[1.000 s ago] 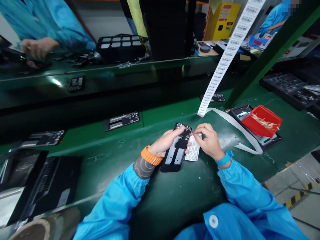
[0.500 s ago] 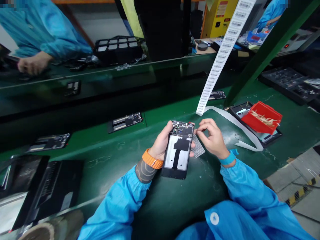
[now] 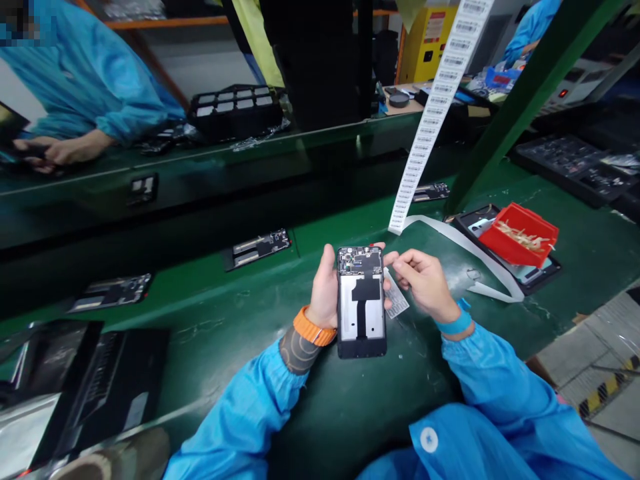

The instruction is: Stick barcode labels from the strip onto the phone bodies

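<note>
An opened phone (image 3: pixel 367 303), its circuit board bare at the top and its silver battery bay below, lies in my left hand (image 3: pixel 325 291). The left thumb runs along one side and the fingertips show at the other. Close to the phone's upper right edge is my right hand (image 3: pixel 425 283), with thumb and index finger pinched together; whatever is between them is too small to make out. Beneath the right hand, beside the phone, a small printed label sheet (image 3: pixel 397 300) rests on the green bench (image 3: pixel 225 353), partly hidden by the left fingertips.
More opened phones (image 3: pixel 260 248) lie in a row along the conveyor. A barcode label strip (image 3: pixel 430 120) hangs down and curls across the bench. At right, a red bin (image 3: pixel 520 233) sits on a black tray. Black trays (image 3: pixel 115 380) stand at left. Across the line, a co-worker's hands (image 3: pixel 75 148) handle something dark.
My left hand has turned the phone more upright in view. My right hand stays pinched near its edge. The phones on the line appear slightly farther right. The co-worker's hands have shifted.
</note>
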Available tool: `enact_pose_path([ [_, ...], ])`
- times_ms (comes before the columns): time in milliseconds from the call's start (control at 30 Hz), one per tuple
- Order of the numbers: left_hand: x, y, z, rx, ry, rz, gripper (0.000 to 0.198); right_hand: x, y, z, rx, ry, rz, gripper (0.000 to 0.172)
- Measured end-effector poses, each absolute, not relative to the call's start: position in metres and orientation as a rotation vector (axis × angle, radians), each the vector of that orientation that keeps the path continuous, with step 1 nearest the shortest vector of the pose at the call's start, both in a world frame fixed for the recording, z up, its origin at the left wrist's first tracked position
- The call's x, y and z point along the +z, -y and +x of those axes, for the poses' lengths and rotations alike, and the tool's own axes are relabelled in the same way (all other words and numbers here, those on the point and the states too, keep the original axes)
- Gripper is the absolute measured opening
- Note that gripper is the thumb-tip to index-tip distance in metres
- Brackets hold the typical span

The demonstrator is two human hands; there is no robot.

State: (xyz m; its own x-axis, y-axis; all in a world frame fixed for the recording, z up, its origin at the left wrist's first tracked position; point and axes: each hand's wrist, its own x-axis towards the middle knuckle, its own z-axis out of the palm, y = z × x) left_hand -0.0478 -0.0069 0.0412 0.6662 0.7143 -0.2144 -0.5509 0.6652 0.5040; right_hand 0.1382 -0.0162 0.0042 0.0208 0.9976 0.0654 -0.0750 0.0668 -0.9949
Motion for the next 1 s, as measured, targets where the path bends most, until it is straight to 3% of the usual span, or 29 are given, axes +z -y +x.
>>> enact_pose_path([
  [100,0.040,0.002,-0.046,0.778,-0.518,0.409,0.071,0.011,0.020,0.139,1.175,1.244,-1.053,0.027],
  [267,0.029,0.001,-0.033,0.812,-0.744,0.439,0.047,0.026,0.030,0.130,1.521,1.521,-0.978,0.031],
  [500,0.030,0.011,-0.018,0.845,-0.877,0.513,0.050,0.025,0.033,0.119,1.729,1.462,-0.911,0.036],
  [1000,0.036,0.014,-0.017,0.900,-0.962,0.598,0.047,0.023,0.034,0.115,1.604,1.455,-1.003,0.031],
])
